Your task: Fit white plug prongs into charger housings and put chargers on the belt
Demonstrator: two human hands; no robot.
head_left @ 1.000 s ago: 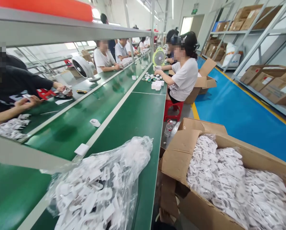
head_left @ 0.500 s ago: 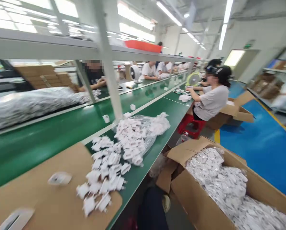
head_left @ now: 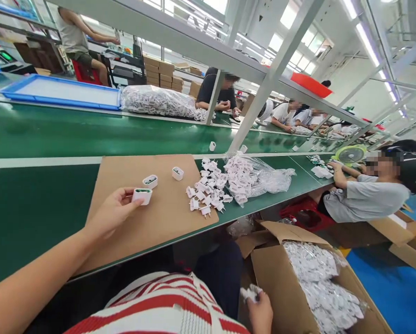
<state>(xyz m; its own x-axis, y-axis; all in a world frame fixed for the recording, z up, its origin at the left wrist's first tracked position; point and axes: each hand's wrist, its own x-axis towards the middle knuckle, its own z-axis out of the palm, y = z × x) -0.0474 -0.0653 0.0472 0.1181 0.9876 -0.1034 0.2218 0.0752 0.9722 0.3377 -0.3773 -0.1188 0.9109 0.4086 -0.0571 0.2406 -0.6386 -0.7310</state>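
Over the cardboard sheet (head_left: 124, 246), my left hand (head_left: 112, 211) pinches a white charger housing (head_left: 143, 198) with a green circuit board showing in its open top. Just beyond it stand two similar housings (head_left: 178, 173), both on the cardboard. Low in the view, beside my lap and the carton, my right hand (head_left: 263, 311) is closed around small white plastic pieces (head_left: 250, 293); the fingers partly cover them, and their exact kind is unclear. A pile of white plug casings with pins (head_left: 208, 188) lies at the cardboard's right edge.
A clear bag of white casings (head_left: 243, 178) lies right of the pile. An open carton (head_left: 274, 273) of bagged white parts stands at my right. A metal shelf post (head_left: 263, 102) rises behind the bench. Co-workers sit along the line, one at the right (head_left: 364, 195).
My view has swung left, bringing more of the bench into sight. Both my hands, unseen before, now show: the left with a charger housing, the right with white pieces.
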